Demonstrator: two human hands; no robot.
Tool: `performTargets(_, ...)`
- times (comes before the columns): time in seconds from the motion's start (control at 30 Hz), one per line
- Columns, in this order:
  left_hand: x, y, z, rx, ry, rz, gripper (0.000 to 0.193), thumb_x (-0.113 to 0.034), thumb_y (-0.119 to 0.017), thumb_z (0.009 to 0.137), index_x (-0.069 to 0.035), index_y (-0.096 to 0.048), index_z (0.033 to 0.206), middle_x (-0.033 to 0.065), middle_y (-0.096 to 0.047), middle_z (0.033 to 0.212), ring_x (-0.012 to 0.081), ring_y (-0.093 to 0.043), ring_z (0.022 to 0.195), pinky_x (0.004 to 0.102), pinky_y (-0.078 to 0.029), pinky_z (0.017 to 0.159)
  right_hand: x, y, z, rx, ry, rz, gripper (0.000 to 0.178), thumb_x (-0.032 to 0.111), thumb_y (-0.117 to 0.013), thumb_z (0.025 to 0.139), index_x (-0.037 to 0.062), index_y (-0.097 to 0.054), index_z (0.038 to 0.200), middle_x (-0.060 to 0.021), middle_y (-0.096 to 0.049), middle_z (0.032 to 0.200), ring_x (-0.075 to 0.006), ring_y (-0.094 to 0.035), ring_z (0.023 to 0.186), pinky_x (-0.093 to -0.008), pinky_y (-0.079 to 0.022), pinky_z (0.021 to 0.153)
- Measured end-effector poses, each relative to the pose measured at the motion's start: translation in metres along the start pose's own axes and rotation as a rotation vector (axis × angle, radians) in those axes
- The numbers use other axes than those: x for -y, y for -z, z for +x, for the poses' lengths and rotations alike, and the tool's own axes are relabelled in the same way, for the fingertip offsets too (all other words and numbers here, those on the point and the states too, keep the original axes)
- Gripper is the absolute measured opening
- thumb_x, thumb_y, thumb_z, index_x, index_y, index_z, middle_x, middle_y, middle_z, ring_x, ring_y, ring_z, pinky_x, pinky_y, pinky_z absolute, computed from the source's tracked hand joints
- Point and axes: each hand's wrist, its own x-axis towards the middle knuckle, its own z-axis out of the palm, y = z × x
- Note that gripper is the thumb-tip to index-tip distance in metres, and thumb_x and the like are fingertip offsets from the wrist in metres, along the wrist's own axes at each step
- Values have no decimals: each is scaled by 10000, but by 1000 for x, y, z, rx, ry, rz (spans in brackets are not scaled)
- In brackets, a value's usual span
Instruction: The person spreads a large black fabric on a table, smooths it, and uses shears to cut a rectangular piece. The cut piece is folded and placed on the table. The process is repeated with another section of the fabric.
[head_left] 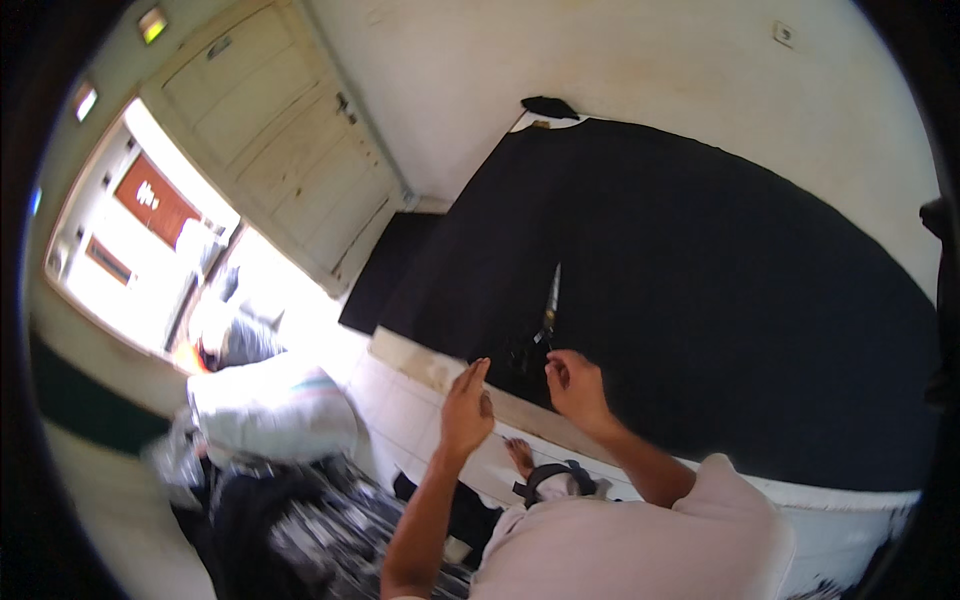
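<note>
A large black cloth (700, 290) covers the table in front of me. Lying on it, a pair of scissors (553, 295) has its bright blades pointing away from me, and the dark handles blend into the fabric. My left hand (467, 408) is over the table's near edge, its fingers stretched out and nothing visible in them. To its right, close to the scissors' handles, my right hand (578, 390) has its fingers curled in toward the thumb. Whatever may be between those fingertips is too small to make out.
The table's pale near edge (415, 360) shows beside the cloth. A stuffed white sack (270, 410) and dark plastic-wrapped bundles (335, 525) are at my left. Beyond them are an open doorway and a cream door (285, 140). A small black item (550, 106) sits at the far corner.
</note>
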Motion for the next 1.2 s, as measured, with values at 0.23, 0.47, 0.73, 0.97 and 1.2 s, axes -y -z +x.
performTargets(0.23,74,13,64,237,-405,120,591,38,-640,879,-44,-626,1463,205,-547,1575,449,-504,1465,557,-407,1234,24,-98,20,-75,-225,-663,451,212,-811,905,33,-602,1263,-190,-724,1056,-385,-751,952,-508,-599,827)
performTargets(0.47,147,26,102,375,-483,-235,651,13,-658,786,-45,-659,1434,183,-577,1536,409,-518,1450,542,-417,1226,40,-96,26,-150,-804,-299,483,188,-859,798,3,-671,1202,-203,-757,1000,-327,-762,880,-442,-610,808)
performTargets(0.73,203,3,140,258,-785,-143,512,-77,-731,944,-74,-680,1454,100,-608,1560,321,-530,1472,535,-394,1263,117,-159,-88,-300,-916,879,371,-89,-732,929,-45,-653,1289,-93,-718,1081,-196,-716,991,-360,-611,944)
performTargets(0.97,220,2,151,197,-832,-294,353,-48,-767,918,-85,-789,1269,46,-728,1376,272,-612,1371,507,-489,1183,176,-209,-127,-40,-1088,491,420,108,-850,919,-21,-627,1251,-89,-690,1054,-161,-673,960,-315,-570,877)
performTargets(1.2,214,10,149,211,-828,-268,388,-53,-763,926,-56,-769,1314,65,-708,1427,280,-592,1408,529,-470,1206,151,-258,-115,69,-968,389,574,437,-865,932,-4,-594,1181,-58,-633,955,-152,-586,868,-327,-518,782)
